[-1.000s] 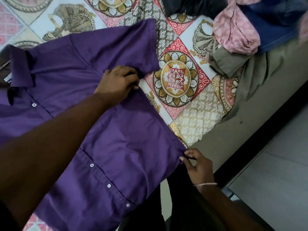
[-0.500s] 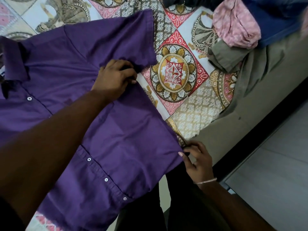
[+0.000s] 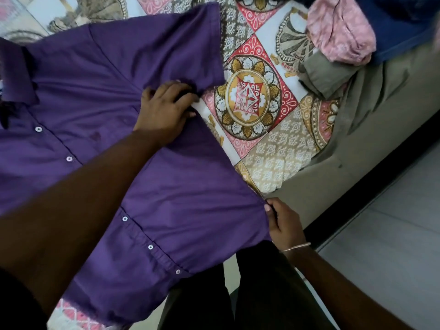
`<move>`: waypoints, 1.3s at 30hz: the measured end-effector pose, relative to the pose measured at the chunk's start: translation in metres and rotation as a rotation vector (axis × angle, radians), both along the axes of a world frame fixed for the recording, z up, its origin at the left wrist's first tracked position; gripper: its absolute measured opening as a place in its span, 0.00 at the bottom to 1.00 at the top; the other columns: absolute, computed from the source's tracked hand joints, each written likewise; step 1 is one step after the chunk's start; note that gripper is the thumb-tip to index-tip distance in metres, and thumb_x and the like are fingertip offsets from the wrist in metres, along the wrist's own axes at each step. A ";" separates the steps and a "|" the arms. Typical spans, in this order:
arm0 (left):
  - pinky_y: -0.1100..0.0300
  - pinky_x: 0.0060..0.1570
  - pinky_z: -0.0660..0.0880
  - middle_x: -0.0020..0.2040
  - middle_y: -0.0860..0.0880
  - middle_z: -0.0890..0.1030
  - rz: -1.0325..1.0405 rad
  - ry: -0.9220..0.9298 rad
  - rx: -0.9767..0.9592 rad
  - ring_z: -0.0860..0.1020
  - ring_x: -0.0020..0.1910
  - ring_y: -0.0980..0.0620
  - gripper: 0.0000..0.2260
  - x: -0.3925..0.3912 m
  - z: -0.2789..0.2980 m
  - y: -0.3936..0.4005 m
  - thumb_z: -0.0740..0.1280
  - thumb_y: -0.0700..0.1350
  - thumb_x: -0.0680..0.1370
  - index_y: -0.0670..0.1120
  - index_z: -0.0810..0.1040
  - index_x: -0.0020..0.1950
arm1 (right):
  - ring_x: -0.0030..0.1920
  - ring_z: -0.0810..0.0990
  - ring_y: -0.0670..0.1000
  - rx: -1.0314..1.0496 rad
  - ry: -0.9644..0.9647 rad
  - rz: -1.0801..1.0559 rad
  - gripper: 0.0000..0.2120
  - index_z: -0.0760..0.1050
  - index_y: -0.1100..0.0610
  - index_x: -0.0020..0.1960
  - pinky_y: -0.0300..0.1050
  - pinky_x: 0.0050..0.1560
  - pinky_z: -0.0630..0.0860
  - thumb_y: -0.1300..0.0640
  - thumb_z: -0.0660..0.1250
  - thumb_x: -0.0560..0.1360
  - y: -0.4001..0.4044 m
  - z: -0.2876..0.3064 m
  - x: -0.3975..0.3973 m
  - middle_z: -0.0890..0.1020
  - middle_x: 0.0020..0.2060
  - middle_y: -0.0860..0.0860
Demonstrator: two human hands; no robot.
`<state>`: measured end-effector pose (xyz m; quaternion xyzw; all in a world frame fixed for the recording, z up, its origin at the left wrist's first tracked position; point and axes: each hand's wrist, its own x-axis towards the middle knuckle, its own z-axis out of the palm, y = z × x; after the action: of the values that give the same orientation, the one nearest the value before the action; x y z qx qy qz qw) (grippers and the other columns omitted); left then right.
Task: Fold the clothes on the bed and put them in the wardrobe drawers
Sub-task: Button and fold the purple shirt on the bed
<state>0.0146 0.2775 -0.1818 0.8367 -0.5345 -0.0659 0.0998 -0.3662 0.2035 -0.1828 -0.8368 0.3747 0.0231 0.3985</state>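
Observation:
A purple short-sleeved button shirt [image 3: 181, 186] lies spread front-up on the patterned bedspread [image 3: 269, 139], collar at the left. My left hand [image 3: 164, 113] grips the shirt at the armpit, where the sleeve meets the side seam. My right hand [image 3: 283, 225], with a thin bangle on its wrist, pinches the shirt's bottom corner at the bed's near edge. The side seam runs taut between both hands.
A heap of unfolded clothes lies at the top right: a pink garment [image 3: 342, 29], a dark blue one [image 3: 400, 22] and an olive one [image 3: 333, 75]. The bed's olive side [image 3: 352, 163] drops to a grey tiled floor [image 3: 390, 234] on the right.
Both hands keep their hold on the shirt. The right hand has drawn the bottom corner slightly outward and the side edge looks straighter. The view shifted a little.

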 end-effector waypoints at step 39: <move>0.50 0.38 0.81 0.42 0.46 0.76 1.933 1.019 -0.634 0.77 0.40 0.47 0.10 -0.297 0.033 0.384 0.64 0.50 0.82 0.49 0.74 0.43 | 0.48 0.76 0.47 0.286 -0.044 0.057 0.08 0.73 0.44 0.51 0.48 0.53 0.73 0.46 0.56 0.82 -0.016 0.016 0.043 0.80 0.47 0.51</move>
<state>-0.2826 0.6616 -0.1490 0.7112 0.4447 -0.1556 0.5217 -0.3231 0.1872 -0.1664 -0.7820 0.3349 0.0689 0.5211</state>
